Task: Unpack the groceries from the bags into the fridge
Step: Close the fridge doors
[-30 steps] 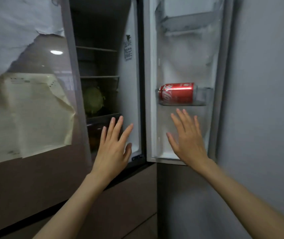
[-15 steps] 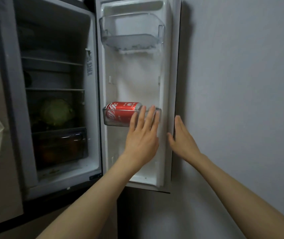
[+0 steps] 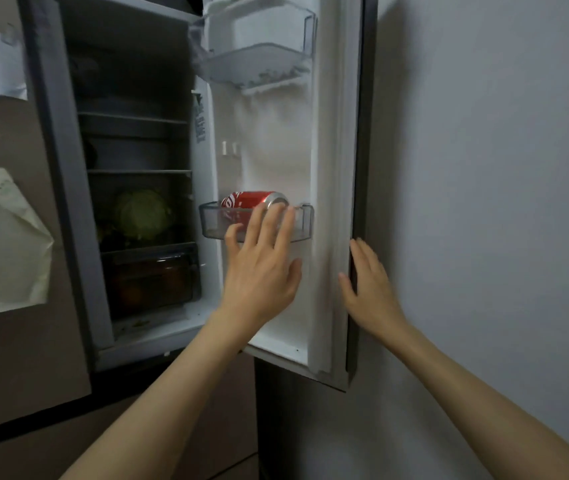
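Note:
The fridge door (image 3: 331, 168) stands open on the right. A red soda can (image 3: 246, 199) lies on its side in the door's lower clear bin (image 3: 212, 220). My left hand (image 3: 262, 268) is spread flat in front of that bin, fingers straight, fingertips at the can's silver end; it holds nothing. My right hand (image 3: 369, 292) lies flat with straight fingers against the door's outer edge. Inside the dark fridge a green cabbage (image 3: 143, 214) sits on a shelf above a drawer (image 3: 151, 275) with dim orange items.
An upper door bin (image 3: 259, 60) is frosted and holds no items. A grey wall (image 3: 484, 202) is right behind the open door. Paper sheets (image 3: 2, 244) hang on the brown cabinet front at the left. No grocery bags are in view.
The view swung right and came closer. My left hand moved from the fridge body to the can's bin. My right hand moved from inside the door to its outer edge.

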